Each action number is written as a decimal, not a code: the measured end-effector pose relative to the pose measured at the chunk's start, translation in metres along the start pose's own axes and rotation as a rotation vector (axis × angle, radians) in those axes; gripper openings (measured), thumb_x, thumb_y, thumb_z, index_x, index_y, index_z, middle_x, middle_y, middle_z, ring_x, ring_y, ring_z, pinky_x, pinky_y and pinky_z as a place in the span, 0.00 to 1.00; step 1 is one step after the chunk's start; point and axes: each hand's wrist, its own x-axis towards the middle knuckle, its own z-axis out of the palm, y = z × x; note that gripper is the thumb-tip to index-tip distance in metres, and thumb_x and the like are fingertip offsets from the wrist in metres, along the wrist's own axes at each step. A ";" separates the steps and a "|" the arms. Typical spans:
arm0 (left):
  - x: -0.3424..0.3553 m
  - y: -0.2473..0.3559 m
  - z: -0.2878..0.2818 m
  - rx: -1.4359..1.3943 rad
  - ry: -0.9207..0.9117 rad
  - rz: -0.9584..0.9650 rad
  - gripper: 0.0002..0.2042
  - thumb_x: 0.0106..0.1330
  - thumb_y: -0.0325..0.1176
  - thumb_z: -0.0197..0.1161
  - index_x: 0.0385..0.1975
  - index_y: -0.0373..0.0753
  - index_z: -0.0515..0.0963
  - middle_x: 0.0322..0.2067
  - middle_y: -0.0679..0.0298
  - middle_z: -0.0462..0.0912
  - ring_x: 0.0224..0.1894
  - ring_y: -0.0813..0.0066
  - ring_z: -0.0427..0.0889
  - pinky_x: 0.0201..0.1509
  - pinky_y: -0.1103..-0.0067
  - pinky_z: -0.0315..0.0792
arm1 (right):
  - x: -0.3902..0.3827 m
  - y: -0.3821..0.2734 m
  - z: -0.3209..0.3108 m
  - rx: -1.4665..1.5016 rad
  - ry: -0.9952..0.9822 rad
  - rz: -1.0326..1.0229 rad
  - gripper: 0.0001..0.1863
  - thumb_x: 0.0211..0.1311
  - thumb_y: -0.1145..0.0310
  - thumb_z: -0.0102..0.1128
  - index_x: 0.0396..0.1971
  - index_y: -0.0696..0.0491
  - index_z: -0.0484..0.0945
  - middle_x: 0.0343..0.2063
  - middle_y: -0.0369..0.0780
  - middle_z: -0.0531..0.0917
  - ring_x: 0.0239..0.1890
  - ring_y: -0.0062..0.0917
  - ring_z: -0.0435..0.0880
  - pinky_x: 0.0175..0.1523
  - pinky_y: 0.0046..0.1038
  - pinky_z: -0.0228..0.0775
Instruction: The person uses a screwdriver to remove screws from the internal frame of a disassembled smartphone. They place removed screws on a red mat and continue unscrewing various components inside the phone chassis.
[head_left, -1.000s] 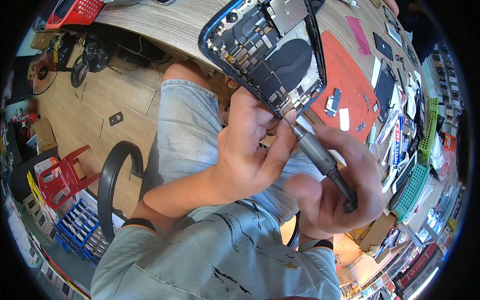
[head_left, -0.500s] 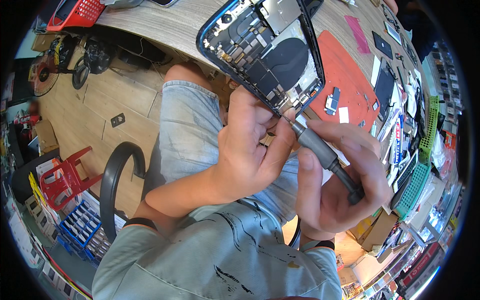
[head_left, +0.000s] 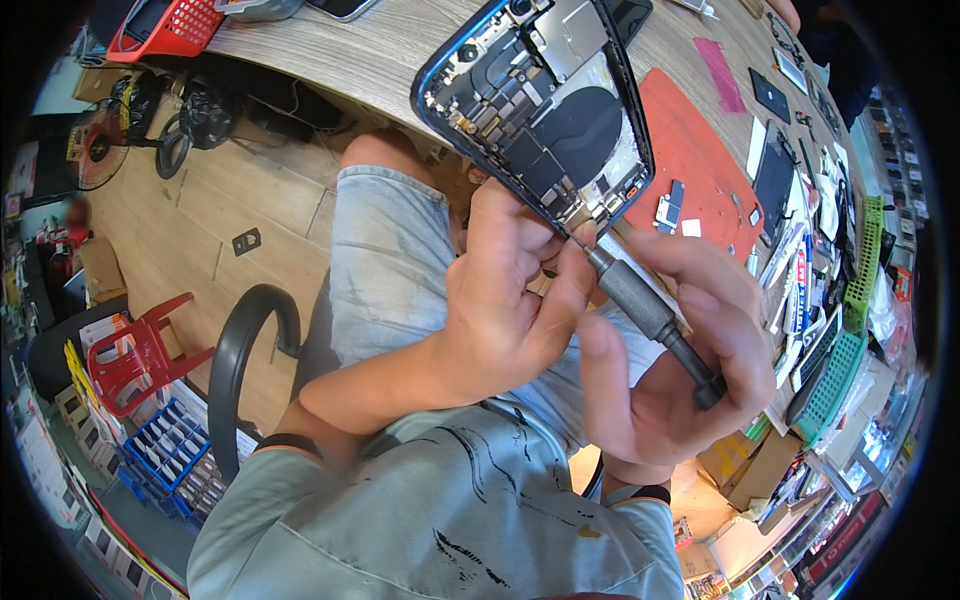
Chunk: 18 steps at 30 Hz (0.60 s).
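Observation:
An opened smartphone point(head_left: 580, 130) with its inner parts bare is tilted up over the table's near edge. My left hand point(head_left: 510, 290) is closed on its lower end, the thumb close to the bottom edge. In my right hand point(head_left: 690, 340) lies a dark grey precision screwdriver point(head_left: 637, 298) with a knurled handle. Its tip meets the phone's bottom edge beside my left thumb; the exact contact point is too small to make out. The right thumb stands off the handle, while the other fingers curl round it and its rear end.
An orange-red mat point(head_left: 690, 150) with small phone parts lies right of the phone. Further right are loose tools, papers and a green basket point(head_left: 865, 250). A red basket point(head_left: 170, 35) stands at the table's far left. A black chair armrest point(head_left: 225, 370) is beside my left arm.
My right thumb has lifted off the screwdriver handle, which seems to have turned slightly. The tip stays at the phone's bottom edge. The whole view has shifted a little.

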 end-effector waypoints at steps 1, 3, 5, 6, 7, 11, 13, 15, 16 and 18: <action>0.000 -0.001 0.000 0.011 0.001 0.011 0.21 0.68 0.14 0.50 0.59 0.25 0.54 0.41 0.53 0.81 0.39 0.82 0.80 0.38 0.85 0.76 | 0.003 0.001 0.001 -0.007 -0.007 -0.024 0.27 0.53 0.77 0.74 0.48 0.58 0.66 0.38 0.52 0.83 0.34 0.35 0.84 0.43 0.30 0.76; 0.002 -0.002 0.000 0.002 0.003 0.008 0.21 0.68 0.14 0.51 0.59 0.25 0.54 0.42 0.53 0.81 0.39 0.83 0.80 0.38 0.85 0.76 | -0.001 -0.003 -0.003 -0.053 -0.041 0.027 0.27 0.53 0.77 0.74 0.48 0.58 0.65 0.37 0.53 0.83 0.34 0.35 0.84 0.42 0.30 0.76; 0.002 0.001 0.002 -0.021 0.019 -0.011 0.22 0.68 0.14 0.51 0.59 0.25 0.54 0.41 0.54 0.81 0.39 0.83 0.80 0.39 0.85 0.75 | -0.011 -0.006 -0.004 -0.065 -0.031 0.102 0.27 0.53 0.77 0.74 0.48 0.59 0.65 0.37 0.52 0.82 0.34 0.34 0.84 0.42 0.30 0.76; 0.002 0.002 0.002 -0.032 0.027 -0.020 0.22 0.68 0.14 0.51 0.59 0.25 0.54 0.41 0.54 0.81 0.39 0.83 0.80 0.39 0.86 0.75 | -0.011 -0.005 -0.002 -0.040 -0.006 0.090 0.27 0.53 0.78 0.74 0.48 0.59 0.65 0.37 0.52 0.82 0.34 0.34 0.84 0.42 0.30 0.77; 0.001 0.002 0.002 -0.020 0.017 -0.009 0.22 0.68 0.14 0.51 0.59 0.25 0.54 0.41 0.54 0.81 0.39 0.83 0.80 0.38 0.86 0.75 | -0.011 -0.003 0.000 -0.013 0.020 0.077 0.27 0.53 0.78 0.73 0.48 0.59 0.65 0.36 0.52 0.82 0.34 0.34 0.84 0.42 0.29 0.77; 0.001 -0.002 0.003 -0.021 0.030 0.014 0.22 0.68 0.14 0.51 0.60 0.26 0.54 0.40 0.55 0.81 0.39 0.83 0.80 0.37 0.87 0.74 | -0.007 0.002 0.007 0.041 0.053 0.034 0.27 0.54 0.79 0.72 0.49 0.59 0.64 0.35 0.52 0.81 0.35 0.33 0.84 0.42 0.28 0.78; 0.001 -0.003 0.002 -0.004 0.022 0.014 0.22 0.69 0.14 0.51 0.60 0.26 0.53 0.39 0.56 0.81 0.38 0.83 0.79 0.36 0.87 0.74 | -0.013 -0.004 0.002 0.002 0.026 0.100 0.27 0.54 0.80 0.72 0.49 0.59 0.64 0.35 0.52 0.81 0.35 0.33 0.83 0.42 0.28 0.78; 0.000 -0.004 -0.002 0.030 -0.009 0.015 0.24 0.69 0.14 0.51 0.62 0.26 0.53 0.39 0.56 0.81 0.38 0.83 0.79 0.36 0.87 0.73 | -0.015 -0.004 0.002 -0.007 0.025 0.108 0.27 0.54 0.80 0.72 0.49 0.59 0.63 0.36 0.52 0.81 0.35 0.33 0.83 0.42 0.28 0.78; -0.001 -0.004 -0.003 0.033 -0.014 0.017 0.24 0.69 0.14 0.52 0.62 0.25 0.52 0.39 0.56 0.81 0.38 0.83 0.79 0.36 0.87 0.73 | -0.014 -0.003 0.003 0.003 0.034 0.094 0.28 0.54 0.80 0.72 0.49 0.59 0.63 0.36 0.53 0.81 0.35 0.33 0.83 0.42 0.28 0.78; -0.001 -0.003 0.000 0.008 0.000 0.027 0.26 0.69 0.15 0.52 0.64 0.25 0.51 0.40 0.55 0.81 0.38 0.83 0.79 0.36 0.87 0.73 | -0.006 0.002 0.008 0.049 0.054 0.038 0.28 0.54 0.79 0.72 0.49 0.59 0.63 0.36 0.53 0.81 0.35 0.33 0.83 0.43 0.29 0.78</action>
